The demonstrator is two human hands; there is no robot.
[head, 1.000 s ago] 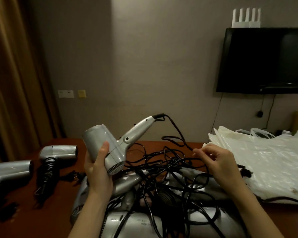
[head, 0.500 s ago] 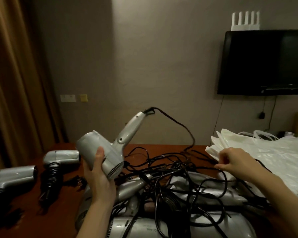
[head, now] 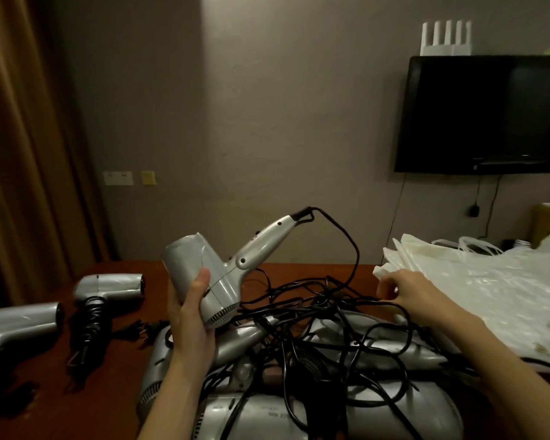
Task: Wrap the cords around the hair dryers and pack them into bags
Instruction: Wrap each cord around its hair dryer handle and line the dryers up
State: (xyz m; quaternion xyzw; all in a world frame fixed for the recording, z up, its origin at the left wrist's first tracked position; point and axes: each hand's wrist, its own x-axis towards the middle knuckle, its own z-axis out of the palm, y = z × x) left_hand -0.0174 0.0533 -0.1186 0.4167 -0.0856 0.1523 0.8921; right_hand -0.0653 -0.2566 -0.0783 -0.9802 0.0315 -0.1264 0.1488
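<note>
- Head view, then: my left hand [head: 189, 315] gripped the dryer [head: 210, 281] by its barrel, raised above the pile [head: 299, 376], handle pointing up and right.
- Its cord [head: 346, 236] ran from the handle tip down into the tangle; I judged it limp and springy, likely to snag on the other cords.
- The dryer looked like light, smooth hard plastic, so the barrel or handle seemed the sure hold.
- My right hand [head: 407, 293] sat at the edge of the bags [head: 489, 296], fingers curled; whether it pinched cord or plastic I couldn't tell.
- Counted: one dryer held, two wrapped ones [head: 108, 287] on the table [head: 77, 392] at left, several more in the pile, the number unclear.
</note>
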